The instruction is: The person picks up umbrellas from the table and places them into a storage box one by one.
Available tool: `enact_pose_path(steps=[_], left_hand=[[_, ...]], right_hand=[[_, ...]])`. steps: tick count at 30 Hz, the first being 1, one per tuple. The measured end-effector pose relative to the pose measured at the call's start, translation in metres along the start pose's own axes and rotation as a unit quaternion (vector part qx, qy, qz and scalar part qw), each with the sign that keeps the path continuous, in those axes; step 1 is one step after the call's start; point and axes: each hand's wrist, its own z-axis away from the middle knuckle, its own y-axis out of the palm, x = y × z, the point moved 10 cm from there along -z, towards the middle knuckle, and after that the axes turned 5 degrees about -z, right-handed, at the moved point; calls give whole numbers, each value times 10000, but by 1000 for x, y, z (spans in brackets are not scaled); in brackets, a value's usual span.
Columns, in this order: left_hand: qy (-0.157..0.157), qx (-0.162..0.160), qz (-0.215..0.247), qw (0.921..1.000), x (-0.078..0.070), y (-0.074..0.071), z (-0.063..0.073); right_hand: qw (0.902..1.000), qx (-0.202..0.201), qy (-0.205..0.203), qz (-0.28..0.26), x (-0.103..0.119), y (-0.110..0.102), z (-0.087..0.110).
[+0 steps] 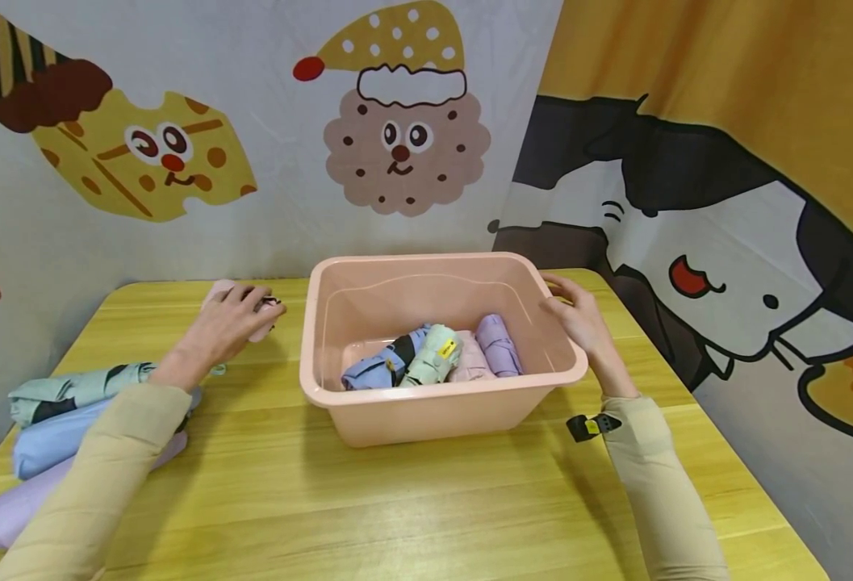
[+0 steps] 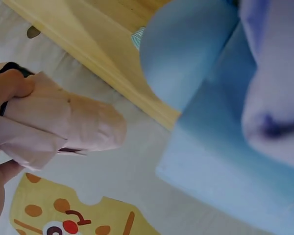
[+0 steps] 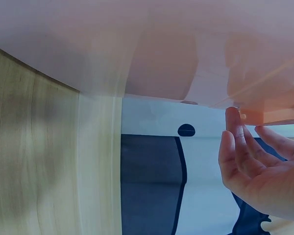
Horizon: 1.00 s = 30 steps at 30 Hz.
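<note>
My left hand (image 1: 230,324) grips a pale pink folded umbrella (image 2: 71,117) above the table's back left; the hand hides much of it in the head view. My right hand (image 1: 579,319) touches the right rim of a pink plastic bin (image 1: 426,420) with lightly bent, spread fingers. Inside the bin lie a blue folded umbrella (image 1: 378,369), a mint green one with a yellow tag (image 1: 433,355), a pink one (image 1: 472,359) and a purple one (image 1: 499,345), side by side.
On the table's left, partly under my left forearm, lie a mint green umbrella (image 1: 81,389), a blue umbrella (image 1: 56,444) and a purple umbrella (image 1: 19,508). A printed cloth (image 1: 273,210) hangs along the back edge of the wooden table (image 1: 426,508).
</note>
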Motion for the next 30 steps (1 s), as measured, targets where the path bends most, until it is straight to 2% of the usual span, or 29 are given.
enact_pose_path(steps=[4, 11, 18, 24, 30], left_hand=[[205, -687, -99, 9974, -2, -14, 0], [378, -1422, -139, 9890, -2, -39, -3], [590, -2225, -230, 9729, -6, -71, -10], [746, -2317, -300, 9695, -11, -91, -19], [951, -2659, -467, 9582, -21, -113, -27]], right_hand=[[10000, -12, -32, 13, 1, 0, 0], [10000, -17, -25, 39, 0, 0, -1], [10000, 7, 7, 19, 0, 1, 0], [10000, 18, 87, 4, -1, 1, 1], [10000, 4, 72, -8, -2, 1, 0]])
